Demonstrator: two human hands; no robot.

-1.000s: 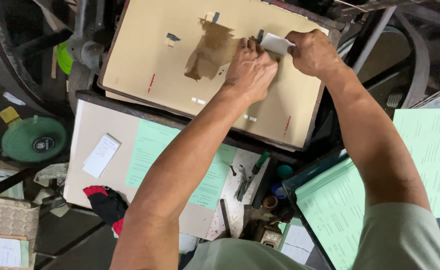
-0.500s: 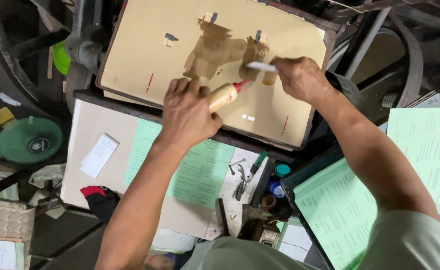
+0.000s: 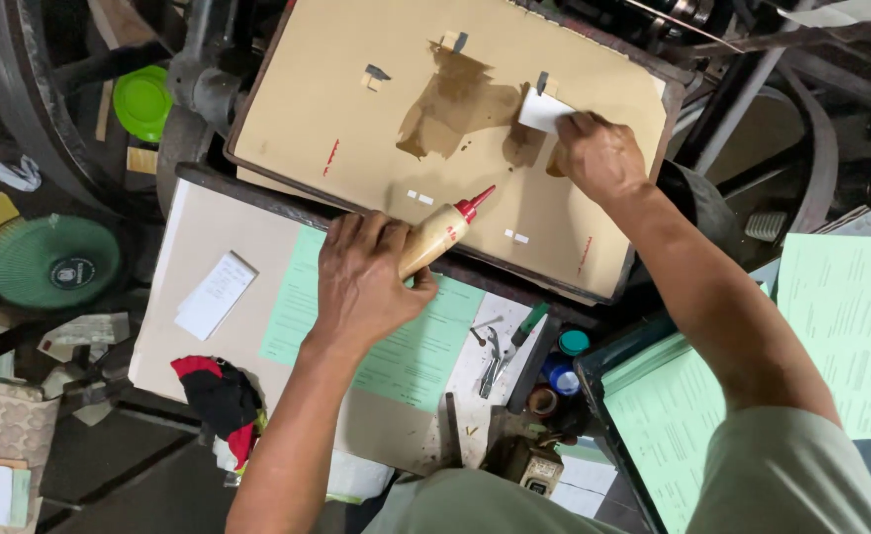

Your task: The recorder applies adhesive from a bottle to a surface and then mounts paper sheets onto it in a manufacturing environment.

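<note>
A stained brown board (image 3: 356,109) tops the cluttered tabletop (image 3: 208,237). Left hand (image 3: 361,282) grips a glue bottle (image 3: 440,232) at 6 o'clock; right hand (image 3: 598,153) pinches a white card (image 3: 544,111) at 2. Pliers (image 3: 495,351) lie below.

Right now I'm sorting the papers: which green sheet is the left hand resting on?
The left hand rests on the green sheet lying on the pale board below the glue bottle; the other green sheets lie far right.
</note>
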